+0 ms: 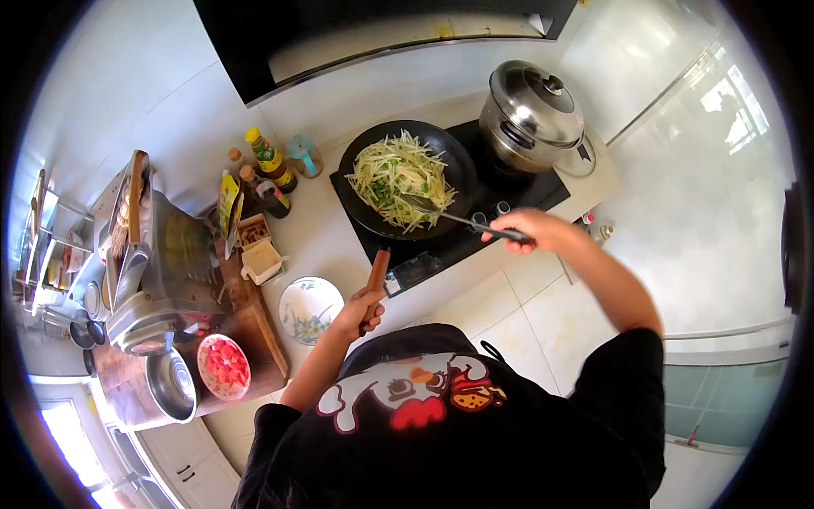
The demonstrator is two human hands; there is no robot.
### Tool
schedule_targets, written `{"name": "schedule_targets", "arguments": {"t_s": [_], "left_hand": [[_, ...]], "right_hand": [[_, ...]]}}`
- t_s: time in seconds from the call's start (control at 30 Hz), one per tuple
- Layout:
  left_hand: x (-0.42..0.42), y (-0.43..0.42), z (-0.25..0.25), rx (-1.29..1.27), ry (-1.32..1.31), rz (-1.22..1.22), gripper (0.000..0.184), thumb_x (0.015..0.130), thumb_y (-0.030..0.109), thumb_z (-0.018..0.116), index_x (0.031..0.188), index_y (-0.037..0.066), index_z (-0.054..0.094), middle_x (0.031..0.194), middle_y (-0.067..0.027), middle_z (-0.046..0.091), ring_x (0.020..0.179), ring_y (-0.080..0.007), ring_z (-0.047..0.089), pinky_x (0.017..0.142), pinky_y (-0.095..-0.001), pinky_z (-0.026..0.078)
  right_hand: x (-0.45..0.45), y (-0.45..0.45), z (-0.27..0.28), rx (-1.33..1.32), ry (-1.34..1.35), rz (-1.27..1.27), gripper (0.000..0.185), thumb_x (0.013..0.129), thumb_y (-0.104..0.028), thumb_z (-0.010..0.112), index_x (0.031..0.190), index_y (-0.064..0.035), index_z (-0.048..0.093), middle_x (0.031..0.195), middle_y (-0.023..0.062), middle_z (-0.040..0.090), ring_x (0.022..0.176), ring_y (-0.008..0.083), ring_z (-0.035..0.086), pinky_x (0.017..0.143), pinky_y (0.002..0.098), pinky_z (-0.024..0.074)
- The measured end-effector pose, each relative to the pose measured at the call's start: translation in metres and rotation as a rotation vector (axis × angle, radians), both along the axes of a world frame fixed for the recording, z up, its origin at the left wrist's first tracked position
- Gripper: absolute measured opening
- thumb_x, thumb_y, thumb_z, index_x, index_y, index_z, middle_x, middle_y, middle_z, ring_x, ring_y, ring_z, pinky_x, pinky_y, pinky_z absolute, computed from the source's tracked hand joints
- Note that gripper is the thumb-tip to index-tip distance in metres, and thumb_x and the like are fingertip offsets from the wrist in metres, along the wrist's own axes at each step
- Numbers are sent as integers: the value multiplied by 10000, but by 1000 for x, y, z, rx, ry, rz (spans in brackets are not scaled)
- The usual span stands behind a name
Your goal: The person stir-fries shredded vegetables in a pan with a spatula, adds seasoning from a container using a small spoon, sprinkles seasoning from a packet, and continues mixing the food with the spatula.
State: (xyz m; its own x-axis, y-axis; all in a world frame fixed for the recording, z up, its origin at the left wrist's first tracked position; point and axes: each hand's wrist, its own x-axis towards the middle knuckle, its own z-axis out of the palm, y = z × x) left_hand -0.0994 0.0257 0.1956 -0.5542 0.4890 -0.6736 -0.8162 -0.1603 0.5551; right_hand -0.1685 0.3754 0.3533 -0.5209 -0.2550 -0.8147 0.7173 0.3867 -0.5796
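Note:
A black frying pan (pixel 459 165) sits on the left side of the black cooktop (pixel 517 197). Pale green shredded vegetables (pixel 398 174) with darker green bits are heaped in it. My left hand (pixel 359 312) is wrapped around the pan's brown handle (pixel 379 270), which points toward me. With my right hand (pixel 532 231) I grip the dark handle of a spatula (pixel 465 220). Its metal blade reaches into the shreds at the pan's lower right, partly covered by them.
A lidded steel pot (pixel 530 119) stands right of the pan. Left are sauce bottles (pixel 270 161), a patterned white bowl (pixel 311 297), a bowl of red chunks (pixel 223 366) and a metal bowl (pixel 170 386). The range hood (pixel 381 25) hangs above.

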Motion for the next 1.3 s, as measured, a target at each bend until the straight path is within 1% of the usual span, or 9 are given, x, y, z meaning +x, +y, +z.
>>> {"name": "schedule_targets", "arguments": {"t_s": [0.1, 0.23, 0.3, 0.43, 0.63, 0.77, 0.9, 1.07, 1.3], "left_hand": [[1, 0, 1, 13, -2, -1, 243, 845, 232, 561, 1017, 112, 438, 629, -17, 457, 424, -90, 393, 341, -212, 260], [0, -1, 2, 29, 6, -6, 237, 844, 234, 560, 993, 104, 430, 625, -22, 456, 422, -91, 396, 338, -216, 258], [-2, -2, -3, 24, 14, -20, 240, 844, 235, 558, 994, 103, 426, 624, -23, 455, 416, -92, 395, 335, -218, 255], [-4, -2, 1, -21, 18, -42, 245, 846, 235, 552, 1001, 101, 416, 624, -27, 453, 399, -92, 389, 326, -222, 250], [1, 4, 6, -23, -7, -10, 254, 831, 235, 568, 984, 110, 407, 613, -20, 434, 379, -85, 360, 310, -210, 234], [2, 5, 2, -21, 22, 17, 248, 831, 242, 569, 979, 100, 430, 626, -22, 447, 391, -89, 384, 316, -216, 226], [3, 5, 3, 11, 10, 27, 261, 826, 244, 578, 984, 96, 431, 625, -21, 444, 392, -86, 381, 318, -213, 225], [1, 2, 4, 23, -6, 7, 261, 830, 239, 577, 995, 98, 432, 626, -19, 439, 391, -84, 367, 320, -215, 223], [2, 2, 3, 2, -7, -9, 244, 839, 254, 569, 971, 122, 412, 619, -13, 427, 397, -74, 358, 319, -202, 217]], "right_hand": [[-20, -14, 43, 460, 171, 284, 242, 793, -223, 511, 895, -31, 617, 683, 125, 634, 471, 154, 539, 413, 284, 413], [-51, -32, 46, 855, 332, 610, 258, 751, -150, 501, 614, 43, 604, 584, 128, 618, 432, 185, 534, 399, 314, 418], [-66, -42, 24, 859, 430, 626, 217, 714, -106, 509, 625, 61, 615, 545, 153, 606, 517, 231, 616, 496, 349, 490], [-77, -56, 32, 1183, 1055, 669, 132, 700, -69, 568, 754, 20, 650, 800, 220, 636, 756, 345, 639, 692, 417, 514], [-114, -77, 2, 1225, 1578, 690, 127, 746, -41, 515, 822, 25, 592, 785, 175, 626, 717, 311, 647, 598, 399, 533], [-97, -90, -41, 1241, 1611, 1020, 142, 758, -72, 510, 849, 5, 586, 769, 142, 603, 672, 246, 639, 562, 332, 536], [-99, -77, -3, 1189, 1662, 895, 152, 762, -107, 530, 867, -11, 584, 794, 124, 587, 743, 248, 630, 583, 327, 537], [-113, -70, -42, 1058, 1746, 926, 336, 769, -103, 511, 1100, -130, 558, 879, 70, 510, 806, 216, 571, 643, 313, 514], [-120, -41, -22, 1045, 1755, 956, 450, 762, -86, 493, 1193, -209, 530, 920, 50, 495, 898, 222, 535, 725, 320, 493]]}}
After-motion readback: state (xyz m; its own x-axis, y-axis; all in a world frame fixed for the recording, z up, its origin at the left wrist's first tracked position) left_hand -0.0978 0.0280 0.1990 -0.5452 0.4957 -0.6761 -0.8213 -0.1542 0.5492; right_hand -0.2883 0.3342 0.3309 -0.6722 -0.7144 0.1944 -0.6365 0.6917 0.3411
